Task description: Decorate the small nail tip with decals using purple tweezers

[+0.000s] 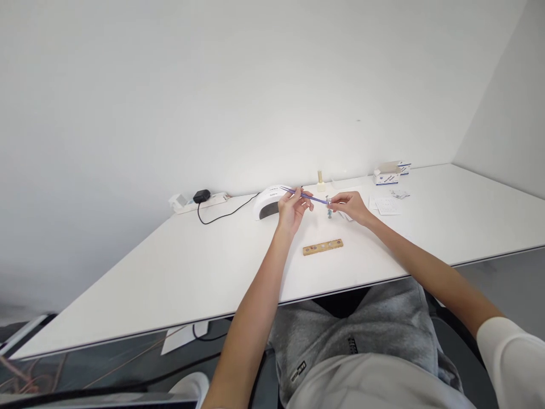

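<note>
L fingers point(297, 196) grip thin purple tool point(315, 199) — R fingers point(340, 198) pinch sm. item point(329, 214) nr its end.

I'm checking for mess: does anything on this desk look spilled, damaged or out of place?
No spill or damage shows on the desk. Only slightly untidy: a white box stands open, and what looks like clear packaging lies loose in front.

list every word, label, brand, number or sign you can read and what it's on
None can be read for certain.
White lamp: dark lettering, too small.
Front box: printed words, too blurred.
Paper sheet: faint marks, too small.
Grey pants: label and lettering, too blurred.
</note>
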A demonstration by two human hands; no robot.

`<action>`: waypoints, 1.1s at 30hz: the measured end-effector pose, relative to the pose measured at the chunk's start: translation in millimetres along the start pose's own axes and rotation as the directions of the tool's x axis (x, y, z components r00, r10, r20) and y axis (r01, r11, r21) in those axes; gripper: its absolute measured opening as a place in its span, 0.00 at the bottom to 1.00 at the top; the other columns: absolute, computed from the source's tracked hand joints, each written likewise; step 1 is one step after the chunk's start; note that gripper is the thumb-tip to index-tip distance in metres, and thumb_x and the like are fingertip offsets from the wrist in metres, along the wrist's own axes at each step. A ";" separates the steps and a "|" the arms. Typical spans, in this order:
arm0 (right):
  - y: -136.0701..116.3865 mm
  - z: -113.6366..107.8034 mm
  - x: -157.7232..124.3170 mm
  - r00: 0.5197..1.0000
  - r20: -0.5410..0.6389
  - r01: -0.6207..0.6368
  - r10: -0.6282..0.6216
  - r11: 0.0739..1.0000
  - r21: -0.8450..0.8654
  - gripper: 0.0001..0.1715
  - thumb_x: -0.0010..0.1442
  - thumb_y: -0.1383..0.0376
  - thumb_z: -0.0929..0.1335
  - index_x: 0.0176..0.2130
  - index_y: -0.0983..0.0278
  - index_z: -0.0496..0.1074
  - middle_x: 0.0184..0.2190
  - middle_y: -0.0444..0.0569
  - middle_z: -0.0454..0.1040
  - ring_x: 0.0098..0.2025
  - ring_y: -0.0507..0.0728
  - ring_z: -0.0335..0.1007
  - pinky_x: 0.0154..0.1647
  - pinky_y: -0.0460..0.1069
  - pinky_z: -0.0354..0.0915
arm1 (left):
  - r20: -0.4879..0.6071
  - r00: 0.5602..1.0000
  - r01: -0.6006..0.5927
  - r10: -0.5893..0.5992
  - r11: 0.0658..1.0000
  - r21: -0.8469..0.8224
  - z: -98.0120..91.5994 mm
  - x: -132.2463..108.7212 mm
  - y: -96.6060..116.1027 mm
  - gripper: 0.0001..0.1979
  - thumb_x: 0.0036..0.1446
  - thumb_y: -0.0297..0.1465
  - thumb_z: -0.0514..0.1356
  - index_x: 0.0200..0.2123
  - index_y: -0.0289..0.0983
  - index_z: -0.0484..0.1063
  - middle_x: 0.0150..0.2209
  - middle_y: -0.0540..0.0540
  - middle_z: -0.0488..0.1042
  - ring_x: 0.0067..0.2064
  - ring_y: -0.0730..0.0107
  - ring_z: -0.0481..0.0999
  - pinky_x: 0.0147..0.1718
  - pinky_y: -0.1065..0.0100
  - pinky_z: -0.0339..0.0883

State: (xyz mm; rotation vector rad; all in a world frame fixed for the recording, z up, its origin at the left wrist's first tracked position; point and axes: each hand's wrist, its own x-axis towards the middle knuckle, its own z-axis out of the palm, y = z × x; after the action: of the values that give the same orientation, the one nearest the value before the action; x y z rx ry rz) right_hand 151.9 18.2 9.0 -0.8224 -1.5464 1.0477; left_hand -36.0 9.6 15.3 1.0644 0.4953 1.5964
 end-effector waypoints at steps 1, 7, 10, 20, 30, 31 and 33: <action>0.5 -0.1 0.0 1.000 0.000 0.001 -0.001 1.000 -0.004 0.17 0.36 0.58 0.78 0.25 0.66 0.77 0.26 0.49 0.77 0.28 0.53 0.71 0.33 0.50 0.71 | -0.008 1.000 -0.003 0.003 1.000 -0.008 -0.4 0.3 0.6 0.10 0.55 0.33 0.64 0.31 0.34 0.66 0.29 0.45 0.75 0.22 0.77 0.68 0.22 0.70 0.63; 1.6 0.0 -0.9 1.000 0.025 0.008 -0.008 1.000 -0.018 0.17 0.37 0.57 0.78 0.25 0.66 0.77 0.27 0.49 0.77 0.29 0.54 0.71 0.33 0.50 0.71 | -0.045 0.999 -0.002 0.001 1.000 -0.031 -1.4 1.4 3.9 0.09 0.55 0.32 0.63 0.31 0.34 0.66 0.28 0.46 0.74 0.22 0.77 0.67 0.22 0.70 0.63; 1.4 0.2 -0.9 0.999 0.031 0.013 -0.013 1.000 -0.021 0.18 0.37 0.56 0.78 0.25 0.66 0.77 0.26 0.49 0.77 0.28 0.53 0.71 0.32 0.50 0.71 | -0.030 1.000 0.009 -0.009 1.000 -0.015 0.9 0.4 3.3 0.10 0.56 0.33 0.63 0.31 0.34 0.66 0.28 0.46 0.74 0.21 0.77 0.67 0.22 0.70 0.63; 1.3 -0.2 -0.2 0.999 0.038 0.015 -0.014 1.000 -0.018 0.18 0.36 0.56 0.78 0.24 0.66 0.77 0.25 0.48 0.76 0.27 0.53 0.70 0.31 0.50 0.70 | 0.008 1.000 -0.009 0.009 1.000 -0.001 2.3 -1.2 0.6 0.11 0.53 0.34 0.65 0.31 0.34 0.66 0.29 0.45 0.75 0.22 0.76 0.68 0.22 0.70 0.64; 1.5 -2.2 -0.8 0.998 0.056 0.010 -0.008 0.999 -0.044 0.19 0.38 0.54 0.78 0.25 0.66 0.76 0.25 0.48 0.76 0.25 0.53 0.71 0.31 0.50 0.70 | 0.008 1.000 -0.014 0.013 0.999 0.047 3.0 -1.2 0.6 0.11 0.54 0.34 0.65 0.31 0.34 0.67 0.29 0.44 0.75 0.22 0.75 0.69 0.22 0.69 0.64; 2.6 -2.7 -0.4 0.997 0.071 0.001 0.002 0.999 -0.037 0.19 0.38 0.55 0.78 0.25 0.66 0.76 0.25 0.48 0.77 0.25 0.53 0.71 0.30 0.50 0.71 | 0.005 1.000 -0.013 0.013 0.999 0.041 2.3 -0.9 0.8 0.11 0.54 0.34 0.65 0.31 0.34 0.67 0.29 0.44 0.75 0.22 0.75 0.69 0.22 0.69 0.64; 5.4 -3.2 0.1 0.992 0.120 -0.041 0.042 0.999 -0.008 0.18 0.37 0.56 0.78 0.26 0.66 0.77 0.27 0.49 0.77 0.25 0.53 0.72 0.30 0.49 0.71 | -0.007 1.000 -0.014 0.014 0.999 0.028 0.4 0.0 1.8 0.10 0.54 0.33 0.65 0.31 0.35 0.67 0.29 0.45 0.75 0.22 0.76 0.68 0.23 0.69 0.64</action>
State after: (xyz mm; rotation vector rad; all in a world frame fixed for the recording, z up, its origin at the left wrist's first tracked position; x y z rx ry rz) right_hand 155.0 21.0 4.2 -0.8102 -1.6400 1.1418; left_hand -36.6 9.0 16.9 1.0863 0.5174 1.6102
